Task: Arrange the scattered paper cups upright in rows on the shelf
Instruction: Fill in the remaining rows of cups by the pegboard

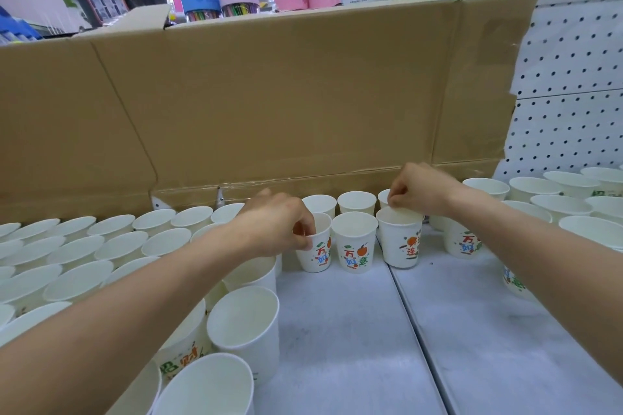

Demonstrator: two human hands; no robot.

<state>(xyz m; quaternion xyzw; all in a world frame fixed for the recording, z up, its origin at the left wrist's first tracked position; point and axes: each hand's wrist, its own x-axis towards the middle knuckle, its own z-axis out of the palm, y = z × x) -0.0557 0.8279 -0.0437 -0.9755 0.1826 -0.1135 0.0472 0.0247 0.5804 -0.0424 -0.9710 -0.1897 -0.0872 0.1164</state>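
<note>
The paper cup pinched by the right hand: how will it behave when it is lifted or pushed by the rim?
Probably very light: the right hand holds the cup by its rim with the fingers only. The thin paper wall would likely dent if squeezed. Apparently empty and narrower at the base, it may tip easily if pushed near the top.

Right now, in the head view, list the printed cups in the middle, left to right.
First cup pinched by left hand, untouched cup, third cup pinched by right hand, fourth cup behind right forearm.
</note>
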